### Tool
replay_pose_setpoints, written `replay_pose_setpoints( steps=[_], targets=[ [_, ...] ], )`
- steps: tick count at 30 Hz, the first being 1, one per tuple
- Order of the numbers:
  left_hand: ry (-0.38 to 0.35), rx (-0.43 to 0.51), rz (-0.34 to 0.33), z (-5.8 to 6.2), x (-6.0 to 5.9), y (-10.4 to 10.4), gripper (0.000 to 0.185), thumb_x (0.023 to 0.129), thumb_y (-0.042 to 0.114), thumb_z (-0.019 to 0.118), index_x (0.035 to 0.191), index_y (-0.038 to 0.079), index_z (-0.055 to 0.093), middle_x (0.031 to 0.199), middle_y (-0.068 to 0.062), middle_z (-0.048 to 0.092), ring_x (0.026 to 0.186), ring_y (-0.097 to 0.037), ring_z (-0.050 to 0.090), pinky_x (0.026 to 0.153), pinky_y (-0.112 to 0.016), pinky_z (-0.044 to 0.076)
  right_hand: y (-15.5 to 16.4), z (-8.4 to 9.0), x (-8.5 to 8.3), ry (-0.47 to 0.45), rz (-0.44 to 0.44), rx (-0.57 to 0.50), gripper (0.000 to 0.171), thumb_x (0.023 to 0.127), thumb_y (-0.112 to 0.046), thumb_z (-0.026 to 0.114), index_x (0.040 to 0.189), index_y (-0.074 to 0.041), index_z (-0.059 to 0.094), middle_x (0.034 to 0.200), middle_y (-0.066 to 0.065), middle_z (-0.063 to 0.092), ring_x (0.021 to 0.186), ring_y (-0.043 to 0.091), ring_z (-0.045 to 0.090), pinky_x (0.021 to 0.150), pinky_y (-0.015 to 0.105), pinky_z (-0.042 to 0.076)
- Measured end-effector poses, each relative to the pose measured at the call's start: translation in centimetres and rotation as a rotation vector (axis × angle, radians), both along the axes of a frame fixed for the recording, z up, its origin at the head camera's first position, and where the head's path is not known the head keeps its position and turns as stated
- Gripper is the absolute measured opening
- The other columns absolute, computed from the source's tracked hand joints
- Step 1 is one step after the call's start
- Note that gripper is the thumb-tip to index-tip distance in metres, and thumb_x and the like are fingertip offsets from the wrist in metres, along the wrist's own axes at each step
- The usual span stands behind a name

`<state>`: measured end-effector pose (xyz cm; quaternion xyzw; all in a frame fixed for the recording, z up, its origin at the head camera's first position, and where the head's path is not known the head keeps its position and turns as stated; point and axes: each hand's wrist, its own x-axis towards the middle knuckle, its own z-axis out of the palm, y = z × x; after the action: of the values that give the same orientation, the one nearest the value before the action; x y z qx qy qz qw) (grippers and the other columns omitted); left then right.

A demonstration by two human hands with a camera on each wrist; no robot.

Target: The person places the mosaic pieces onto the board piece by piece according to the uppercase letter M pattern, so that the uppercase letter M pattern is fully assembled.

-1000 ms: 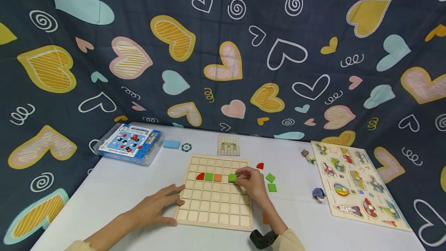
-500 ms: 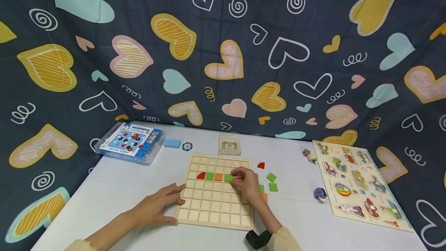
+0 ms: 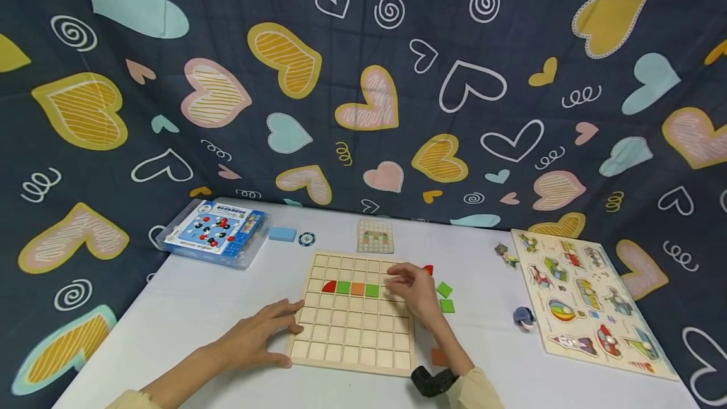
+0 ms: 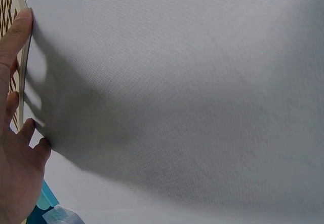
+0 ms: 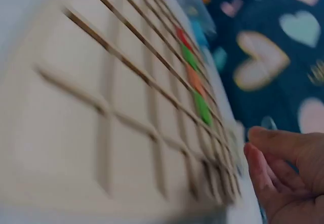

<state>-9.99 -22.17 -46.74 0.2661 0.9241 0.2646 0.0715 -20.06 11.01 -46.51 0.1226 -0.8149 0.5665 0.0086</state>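
A wooden grid board (image 3: 352, 336) lies on the white table. One row holds a red quarter-round tile (image 3: 329, 286), a green square tile (image 3: 343, 288), an orange square tile (image 3: 358, 289) and a second green tile (image 3: 372, 291), side by side. My left hand (image 3: 261, 336) touches the board's left edge with its fingers spread; in the left wrist view its fingertips meet the rim. Over the board's right side hovers my right hand (image 3: 414, 292), fingers loosely bent. Nothing shows between its thumb and forefinger in the right wrist view.
Right of the board lie a red tile (image 3: 428, 269), green tiles (image 3: 447, 305) and an orange tile (image 3: 439, 357). Behind it is a small pattern card (image 3: 375, 237). A boxed set (image 3: 212, 232) stands back left, a picture puzzle (image 3: 591, 302) at right.
My right hand slid the second green tile left, beside the orange one, let it go and drew back to the right. The left hand stays at the board's edge.
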Motion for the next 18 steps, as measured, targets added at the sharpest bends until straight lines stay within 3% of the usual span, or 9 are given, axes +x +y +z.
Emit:
replay_pose_setpoints(
  steps=[7,11,14,18],
  targets=[
    [-0.007,0.0,0.006,0.1,0.0,0.1,0.044,0.073,0.055,0.071,0.107,0.027,0.063,0.148,-0.01,0.041,0.133,-0.046,0.033,0.085,-0.07,0.042,5.8,0.7,-3.9,0.007,-0.137,0.156,0.028,0.08,0.009,0.07,0.106,0.002,0.068,0.104,0.02,0.069,0.092,0.03,0.067,0.081,0.037,0.055],
    [-0.016,0.0,0.01,0.0,0.0,0.0,0.044,0.073,0.054,0.072,0.107,0.028,0.063,0.148,-0.009,0.04,0.133,-0.046,0.033,0.084,-0.071,0.042,7.9,0.6,-5.8,-0.095,-0.009,0.248,0.032,0.082,0.01,0.067,0.113,0.004,0.064,0.112,0.02,0.066,0.099,0.031,0.063,0.087,0.042,0.052],
    [-0.018,-0.006,0.014,-0.1,0.1,0.0,0.044,0.073,0.054,0.072,0.107,0.028,0.062,0.149,-0.007,0.04,0.134,-0.044,0.032,0.085,-0.071,0.042,8.6,0.4,-6.6,-0.19,0.104,0.264,0.032,0.083,0.009,0.066,0.114,0.004,0.063,0.111,0.018,0.066,0.098,0.028,0.062,0.086,0.037,0.053],
    [-0.004,-0.004,0.013,0.0,0.1,-0.1,0.044,0.073,0.054,0.071,0.108,0.028,0.062,0.149,-0.007,0.04,0.134,-0.044,0.033,0.083,-0.071,0.042,8.5,0.0,-7.1,-0.202,0.114,0.273,0.025,0.081,0.007,0.07,0.107,0.004,0.066,0.099,0.014,0.068,0.086,0.02,0.061,0.075,0.027,0.052]
  ],
)
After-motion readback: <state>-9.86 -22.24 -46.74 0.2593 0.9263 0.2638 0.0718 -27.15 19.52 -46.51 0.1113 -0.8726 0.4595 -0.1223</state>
